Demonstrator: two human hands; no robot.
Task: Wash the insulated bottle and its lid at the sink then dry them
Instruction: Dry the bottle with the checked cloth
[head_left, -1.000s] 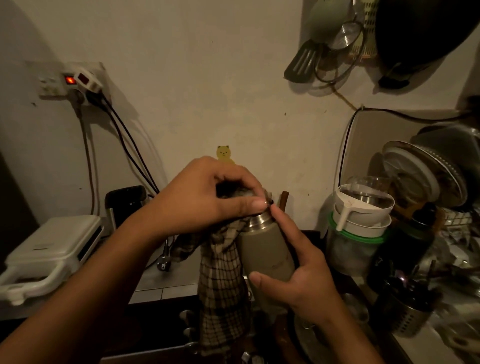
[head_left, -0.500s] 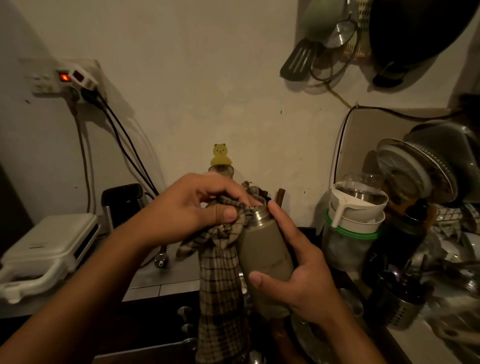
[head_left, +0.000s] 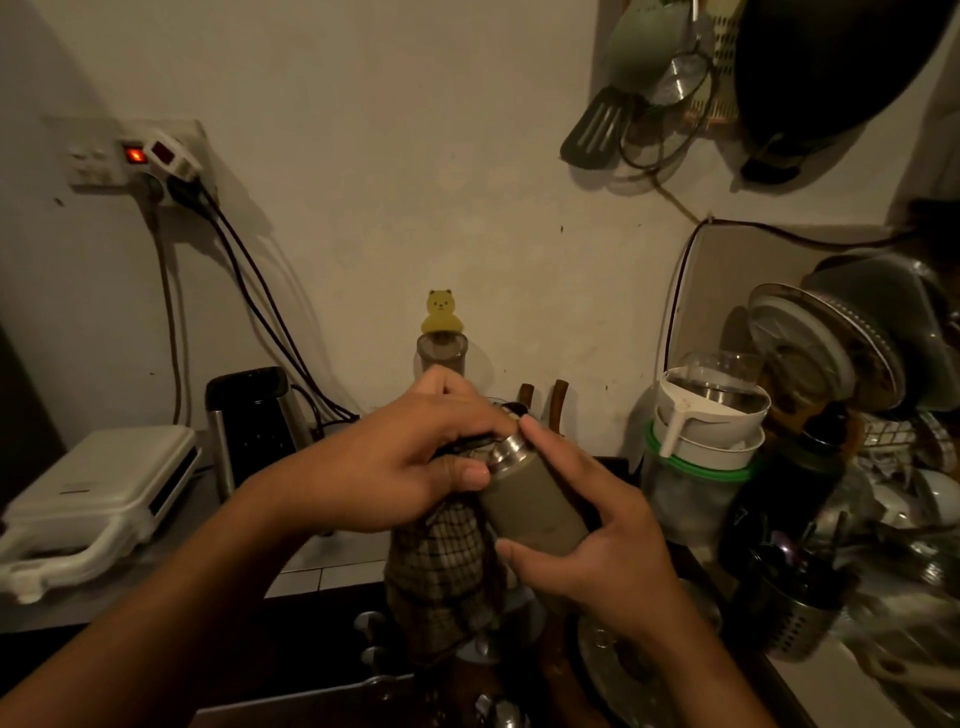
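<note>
Dim kitchen counter (head_left: 337, 574) below. Centre-frame, right hand (head_left: 615, 551) grips the bottle (head_left: 535, 512), neck tilted up-left into left hand (head_left: 384, 467), pinching cloth (head_left: 441, 564) there.

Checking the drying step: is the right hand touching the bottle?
Touching. The head view shows the right hand curled round the bottle, thumb across its front and forefinger on its steel neck.

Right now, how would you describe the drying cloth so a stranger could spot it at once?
Start at the pale wall and drop to the left hand at centre. The cloth hangs from its grip, against the olive bottle. Unlike that smooth bottle, it is limp plaid fabric.
</note>
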